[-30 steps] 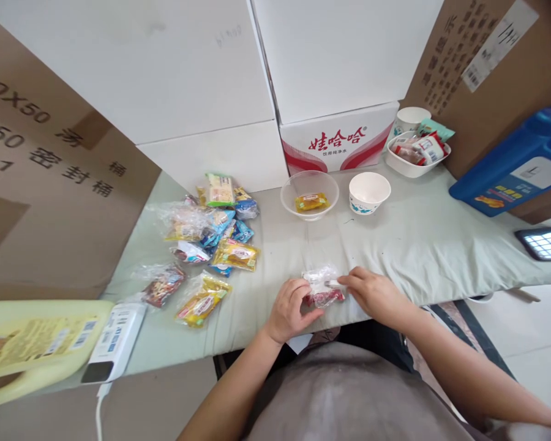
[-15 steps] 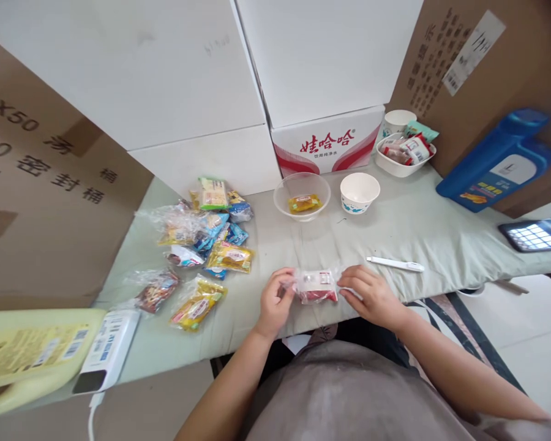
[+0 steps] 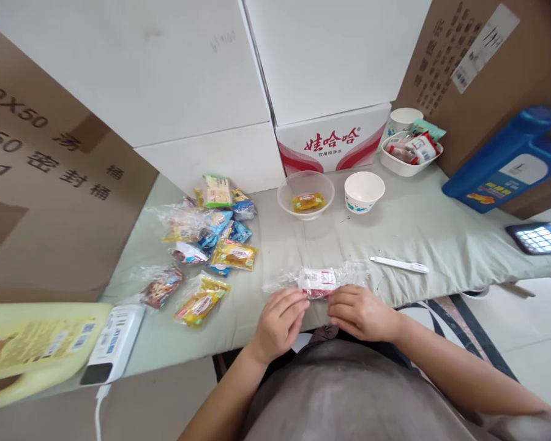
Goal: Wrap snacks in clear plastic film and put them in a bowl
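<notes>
Head view: left hand (image 3: 280, 321) and right hand (image 3: 359, 312) now pinch the near edge of the packet (image 3: 319, 280), flat on the cloth at the table edge; a second ago they gripped its ends. Pen (image 3: 398, 264) lies beyond, untouched. Bowl (image 3: 305, 193) farther back.

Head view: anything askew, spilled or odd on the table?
Nothing spilled or damaged. The snack packets lie in a loose heap at left, unsorted. A white pen lies loose by the right hand. Both hands, left hand too, hold a clear-wrapped packet at the table edge.
</notes>
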Action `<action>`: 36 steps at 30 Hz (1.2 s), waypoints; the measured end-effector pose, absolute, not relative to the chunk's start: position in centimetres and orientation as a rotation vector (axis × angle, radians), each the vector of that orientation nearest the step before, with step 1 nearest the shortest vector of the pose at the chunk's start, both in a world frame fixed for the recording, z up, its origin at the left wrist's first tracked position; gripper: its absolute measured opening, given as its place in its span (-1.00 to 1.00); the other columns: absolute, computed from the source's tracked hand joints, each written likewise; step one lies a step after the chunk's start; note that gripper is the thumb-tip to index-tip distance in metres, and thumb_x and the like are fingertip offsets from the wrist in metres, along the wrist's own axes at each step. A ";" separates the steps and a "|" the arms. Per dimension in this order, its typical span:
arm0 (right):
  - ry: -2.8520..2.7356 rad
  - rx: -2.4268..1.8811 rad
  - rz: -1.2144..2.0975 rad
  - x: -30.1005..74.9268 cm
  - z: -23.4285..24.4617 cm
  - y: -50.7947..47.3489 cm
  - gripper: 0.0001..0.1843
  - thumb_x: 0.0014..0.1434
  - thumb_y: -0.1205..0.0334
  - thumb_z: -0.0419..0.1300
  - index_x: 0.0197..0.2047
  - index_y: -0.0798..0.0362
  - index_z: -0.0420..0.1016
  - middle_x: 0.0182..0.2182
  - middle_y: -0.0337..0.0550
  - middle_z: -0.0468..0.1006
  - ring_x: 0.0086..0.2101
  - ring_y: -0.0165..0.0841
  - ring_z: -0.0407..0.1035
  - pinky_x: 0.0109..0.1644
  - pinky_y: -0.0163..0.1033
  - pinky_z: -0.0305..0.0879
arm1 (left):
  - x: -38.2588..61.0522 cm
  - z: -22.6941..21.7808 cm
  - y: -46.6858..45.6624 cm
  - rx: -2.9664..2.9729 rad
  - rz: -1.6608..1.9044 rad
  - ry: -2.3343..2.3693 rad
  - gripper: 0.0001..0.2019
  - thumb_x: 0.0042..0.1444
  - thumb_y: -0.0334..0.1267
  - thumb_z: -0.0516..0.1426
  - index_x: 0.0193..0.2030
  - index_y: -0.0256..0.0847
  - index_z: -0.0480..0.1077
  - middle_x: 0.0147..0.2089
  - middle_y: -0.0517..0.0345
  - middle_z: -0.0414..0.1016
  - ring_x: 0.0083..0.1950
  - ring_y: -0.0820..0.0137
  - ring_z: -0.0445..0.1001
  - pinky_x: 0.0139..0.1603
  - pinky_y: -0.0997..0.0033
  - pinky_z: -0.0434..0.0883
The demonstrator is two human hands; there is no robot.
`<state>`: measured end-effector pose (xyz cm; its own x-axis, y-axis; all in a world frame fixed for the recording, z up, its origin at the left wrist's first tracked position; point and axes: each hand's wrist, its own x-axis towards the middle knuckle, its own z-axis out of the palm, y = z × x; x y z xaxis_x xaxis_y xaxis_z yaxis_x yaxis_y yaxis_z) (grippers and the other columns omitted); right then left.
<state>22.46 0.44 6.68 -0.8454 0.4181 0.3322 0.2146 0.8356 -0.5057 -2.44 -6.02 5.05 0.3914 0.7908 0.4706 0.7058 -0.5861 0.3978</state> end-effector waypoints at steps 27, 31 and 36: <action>-2.788 -0.995 0.373 18.7 7.1 1.0 -0.77 0.32 0.30 0.00 -0.04 0.09 0.43 -0.15 -0.02 0.53 -0.33 -0.38 0.47 -0.30 -0.32 0.33 | -1.0 6.3 -1.9 2.119 0.654 1.520 -0.81 0.23 -0.37 0.04 -0.08 -0.18 0.44 -0.04 0.04 0.48 0.02 0.29 0.43 0.06 0.21 0.42; -2.746 -1.518 0.273 19.9 6.3 2.2 -0.36 0.20 -0.04 0.19 0.26 0.09 0.25 0.26 0.18 0.22 -0.14 -0.18 0.48 -0.17 -0.19 0.40 | -0.3 3.5 -1.9 2.193 0.602 1.613 -0.49 0.06 -0.20 0.25 0.17 -0.13 0.31 0.17 -0.03 0.36 0.14 0.12 0.35 0.16 -0.03 0.36; -2.800 -1.492 0.272 21.8 4.4 2.4 -0.03 -0.04 -0.18 0.36 0.33 0.08 0.19 0.34 0.14 0.09 0.08 -0.01 0.33 0.07 -0.03 0.33 | -1.0 3.8 -2.7 2.013 0.697 1.636 -0.44 -0.06 -0.31 0.29 0.14 -0.09 0.35 0.15 -0.02 0.37 0.18 0.09 0.34 0.24 -0.07 0.28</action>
